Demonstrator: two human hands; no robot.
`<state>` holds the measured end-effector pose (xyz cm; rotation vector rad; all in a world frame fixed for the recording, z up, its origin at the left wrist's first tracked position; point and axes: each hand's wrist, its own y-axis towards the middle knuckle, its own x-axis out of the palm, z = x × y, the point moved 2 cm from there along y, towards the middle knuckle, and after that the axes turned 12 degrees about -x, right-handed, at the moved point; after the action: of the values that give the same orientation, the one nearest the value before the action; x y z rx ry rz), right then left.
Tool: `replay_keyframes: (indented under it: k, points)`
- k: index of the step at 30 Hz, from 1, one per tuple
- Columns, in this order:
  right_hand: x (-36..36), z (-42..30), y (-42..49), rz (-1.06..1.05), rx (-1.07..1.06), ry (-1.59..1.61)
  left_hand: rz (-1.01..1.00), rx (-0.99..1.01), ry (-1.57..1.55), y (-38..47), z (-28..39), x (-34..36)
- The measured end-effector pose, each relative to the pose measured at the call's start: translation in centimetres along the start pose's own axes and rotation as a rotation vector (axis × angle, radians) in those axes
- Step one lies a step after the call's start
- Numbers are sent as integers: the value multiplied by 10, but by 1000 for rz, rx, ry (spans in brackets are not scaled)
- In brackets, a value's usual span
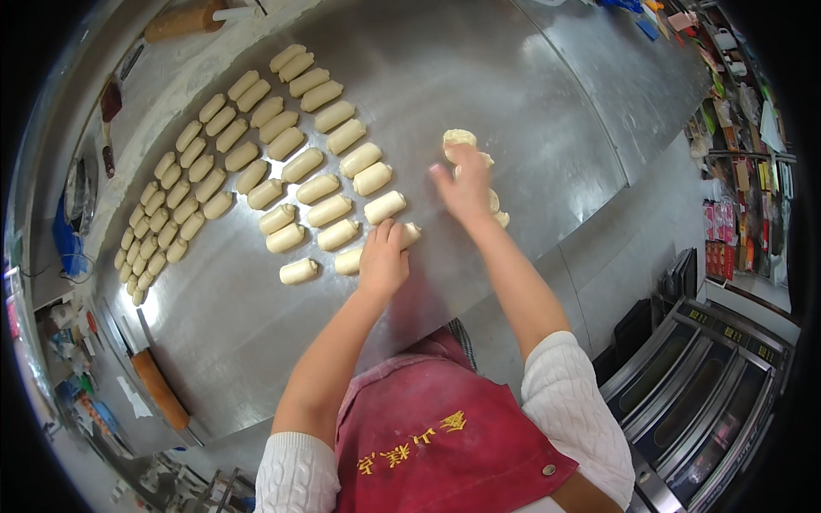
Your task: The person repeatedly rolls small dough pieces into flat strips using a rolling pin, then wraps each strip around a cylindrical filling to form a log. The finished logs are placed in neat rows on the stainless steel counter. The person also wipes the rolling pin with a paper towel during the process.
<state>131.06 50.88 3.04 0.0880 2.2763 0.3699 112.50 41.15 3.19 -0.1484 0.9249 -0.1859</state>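
My left hand (383,260) is over a small rolled dough piece (410,235) at the near end of the right-hand row, its fingers curled around the roll. Another dough roll (347,261) is partly hidden behind that hand. My right hand (467,186) reaches over a few loose dough pieces, thumb spread from the fingers. A flattened, uneven dough piece (460,136) shows beyond its fingertips, and another piece (501,218) shows beside the wrist. Whether the right fingers grip any dough is hidden. Several rows of smooth pale dough rolls (303,165) lie to the left.
All the dough is on a steel worktable (218,333). A rolling pin (183,22) lies at the far left edge, with a brush (110,106) nearby. A wooden-handled knife (159,388) lies at the near left. An oven (699,385) with several doors stands at right, below stocked shelves (737,192).
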Motion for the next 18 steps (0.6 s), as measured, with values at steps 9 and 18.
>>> replay_keyframes:
  k: [9,18]
  points:
    - [-2,44,35,-68,496,104,124,6,-62,-55,2,-24]
    - [-7,-6,45,-253,-90,-59,233,-315,-126,-120,-53,-65]
